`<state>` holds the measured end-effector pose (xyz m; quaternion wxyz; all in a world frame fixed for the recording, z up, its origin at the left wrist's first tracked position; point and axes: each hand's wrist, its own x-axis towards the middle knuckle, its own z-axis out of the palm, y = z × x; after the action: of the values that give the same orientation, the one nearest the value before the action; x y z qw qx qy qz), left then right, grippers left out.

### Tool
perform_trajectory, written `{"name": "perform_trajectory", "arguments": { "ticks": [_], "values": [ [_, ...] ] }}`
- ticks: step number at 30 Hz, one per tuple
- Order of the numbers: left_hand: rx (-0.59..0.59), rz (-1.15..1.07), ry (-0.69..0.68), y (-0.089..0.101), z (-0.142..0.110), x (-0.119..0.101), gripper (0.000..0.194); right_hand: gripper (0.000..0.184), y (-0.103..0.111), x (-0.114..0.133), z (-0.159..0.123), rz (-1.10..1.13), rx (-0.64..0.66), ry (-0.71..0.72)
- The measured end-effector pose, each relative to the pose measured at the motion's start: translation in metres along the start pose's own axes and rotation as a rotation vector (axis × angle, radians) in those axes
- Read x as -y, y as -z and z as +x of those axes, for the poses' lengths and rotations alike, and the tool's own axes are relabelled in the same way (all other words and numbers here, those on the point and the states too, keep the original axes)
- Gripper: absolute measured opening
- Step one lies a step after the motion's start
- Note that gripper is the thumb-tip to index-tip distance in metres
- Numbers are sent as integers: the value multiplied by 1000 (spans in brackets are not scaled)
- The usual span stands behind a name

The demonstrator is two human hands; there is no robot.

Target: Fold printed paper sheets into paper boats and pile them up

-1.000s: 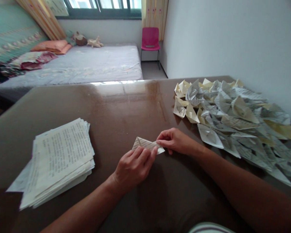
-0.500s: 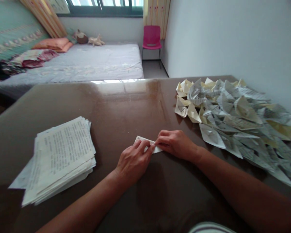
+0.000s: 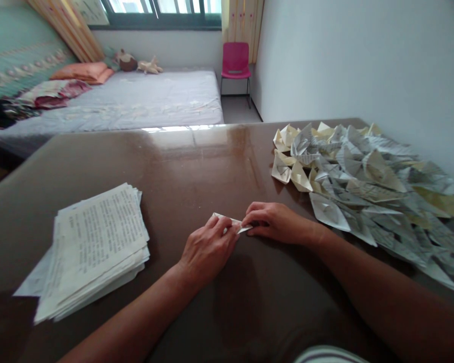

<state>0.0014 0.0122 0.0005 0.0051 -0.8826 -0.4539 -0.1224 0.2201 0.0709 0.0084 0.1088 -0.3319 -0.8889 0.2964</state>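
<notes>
A small folded piece of paper (image 3: 245,229) lies between my hands at the middle of the table (image 3: 196,186), largely covered by fingers. From the left, my left hand (image 3: 212,244) is closed on it, fingertips pressing along its near side. My right hand (image 3: 274,222) pinches its right end between thumb and fingers. To the right spreads a large heap of folded paper boats (image 3: 331,212), white and cream, some with print. A stack of printed paper sheets (image 3: 98,242) sits to the left of my left hand.
The glossy brown table runs up to a white wall (image 3: 355,60) on the right. Past its far edge stand a bed (image 3: 155,96) with pillows and soft toys, and a pink chair (image 3: 236,60) below the window.
The near lower part of the folded paper has been turned up, so it now shows as a narrower strip. Both hands stay at about the same place.
</notes>
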Motion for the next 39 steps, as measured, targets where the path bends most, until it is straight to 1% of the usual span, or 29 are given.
{"name": "perform_trajectory", "arguments": {
  "ticks": [2,5,6,9,14,20,24,27,32,36,39],
  "values": [
    [12,-6,23,0,0,0,21,18,-7,-1,4,-18,-57,-35],
    [28,-49,91,0,0,1,21,20,-14,4,9,-99,-129,-128],
    [25,-69,119,0,-1,1,23,20,-16,6,9,-125,-146,-158],
    [-6,-82,177,0,-1,2,41,18,-19,11,10,-174,-181,-217],
    [-38,18,129,-1,0,9,42,19,-23,14,9,-192,-220,-255],
    [31,-5,102,-1,1,17,43,19,-23,12,7,-229,-210,-209],
    [31,-70,106,-1,1,19,45,14,-22,12,6,-201,-231,-187],
    [7,-162,120,-3,0,19,45,12,-21,11,4,-138,-241,-145],
    [-54,-325,118,-6,-3,18,41,15,-21,6,2,-26,-276,-88],
    [-134,-368,90,-8,-4,17,37,18,-23,3,3,31,-266,-6],
    [-201,-372,96,-6,-3,17,35,19,-23,3,3,35,-234,20]
  ]
}}
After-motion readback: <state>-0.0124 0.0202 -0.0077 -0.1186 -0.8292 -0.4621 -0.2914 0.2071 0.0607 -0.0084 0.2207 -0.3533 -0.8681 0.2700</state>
